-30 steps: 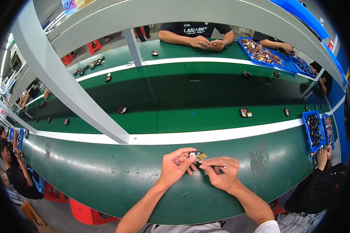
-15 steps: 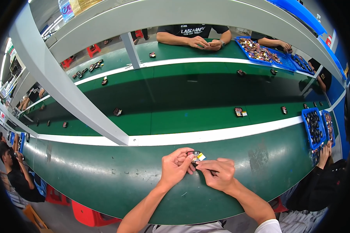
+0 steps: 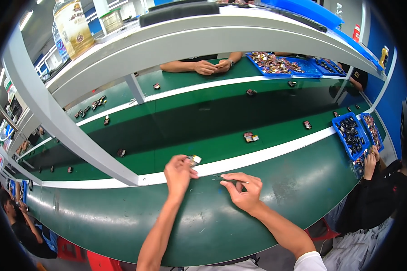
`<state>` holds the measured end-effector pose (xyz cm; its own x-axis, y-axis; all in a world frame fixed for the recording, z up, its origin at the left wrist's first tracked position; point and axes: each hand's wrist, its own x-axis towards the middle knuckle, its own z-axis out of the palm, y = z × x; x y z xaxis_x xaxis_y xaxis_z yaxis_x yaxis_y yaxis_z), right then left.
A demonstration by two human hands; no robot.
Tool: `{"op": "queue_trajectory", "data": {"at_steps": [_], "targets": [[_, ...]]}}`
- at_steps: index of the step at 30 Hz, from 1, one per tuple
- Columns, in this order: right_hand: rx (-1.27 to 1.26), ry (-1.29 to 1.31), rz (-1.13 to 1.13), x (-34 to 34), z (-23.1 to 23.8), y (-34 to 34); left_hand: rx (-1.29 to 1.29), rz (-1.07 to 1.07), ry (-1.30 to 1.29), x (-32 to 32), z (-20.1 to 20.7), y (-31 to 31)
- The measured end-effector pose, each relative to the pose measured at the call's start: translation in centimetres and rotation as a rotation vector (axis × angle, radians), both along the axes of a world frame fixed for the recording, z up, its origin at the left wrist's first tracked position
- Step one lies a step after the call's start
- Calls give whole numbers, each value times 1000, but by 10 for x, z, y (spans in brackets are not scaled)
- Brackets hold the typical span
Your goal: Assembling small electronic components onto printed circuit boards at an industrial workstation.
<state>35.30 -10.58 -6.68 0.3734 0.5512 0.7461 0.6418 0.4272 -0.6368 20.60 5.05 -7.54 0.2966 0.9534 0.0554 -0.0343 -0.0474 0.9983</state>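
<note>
My left hand is closed on a small black electronic part with a white and yellow label, smeared by motion. It is held over the white rail at the edge of the green belt. My right hand, to the right and slightly nearer, pinches thin dark tweezers whose tips point left toward my left hand. A gap separates the tweezers from the part. Below both hands lies the green worktop, with a few thin pale scraps on it.
Small parts, one with a yellow label, ride on the belt. A grey post stands left, under an overhead shelf. Blue trays of parts sit at right near a person's hands. Another person's hands rest across the belt.
My left hand has carried the part away from the tweezers, forward and left to the belt's edge. My right hand has drawn slightly left and forward. The whole view has tilted upward.
</note>
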Motion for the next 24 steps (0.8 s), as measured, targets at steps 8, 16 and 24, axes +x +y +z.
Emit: {"op": "queue_trajectory", "data": {"at_steps": [8, 16, 24], "targets": [[-50, -7, -42, 9, -17, -1, 819, 426, 1113, 25, 18, 78], [-95, -28, -29, 5, -12, -3, 677, -516, 723, 181, 49, 64], [-113, -7, -14, 11, -14, -2, 558, -666, 902, 220, 29, 60]]}}
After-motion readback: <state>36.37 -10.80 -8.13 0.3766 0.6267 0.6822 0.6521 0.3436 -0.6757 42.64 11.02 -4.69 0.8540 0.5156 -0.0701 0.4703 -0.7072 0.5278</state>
